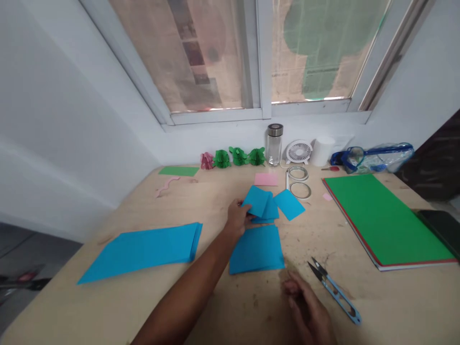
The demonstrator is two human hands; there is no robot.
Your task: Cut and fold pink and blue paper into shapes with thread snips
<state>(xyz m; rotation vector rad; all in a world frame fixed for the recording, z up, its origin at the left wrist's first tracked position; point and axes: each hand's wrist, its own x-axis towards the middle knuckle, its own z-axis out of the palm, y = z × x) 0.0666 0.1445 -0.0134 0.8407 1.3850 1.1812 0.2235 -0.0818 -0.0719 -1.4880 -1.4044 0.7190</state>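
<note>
My left hand (239,215) reaches to the middle of the table and pinches a small blue paper piece (255,200) between thumb and fingers. Under and beside that piece lie more small blue pieces (271,211), and another blue piece (289,205) rests to their right. A larger blue square stack (257,249) lies just in front. Near the table's front, my right hand (302,297) hovers with curled fingers, close to the stack's lower right corner; whether anything is inside it is hidden. Blue-handled snips (336,293) lie to its right.
Long blue sheets (143,251) lie at the left. Green sheets (388,220) and a dark phone (440,227) lie at the right. Along the wall stand green paper shapes (222,158), a glass bottle (274,146), a white fan (299,152) and a clear pouch (388,158). Tape rolls (300,190) lie before the fan.
</note>
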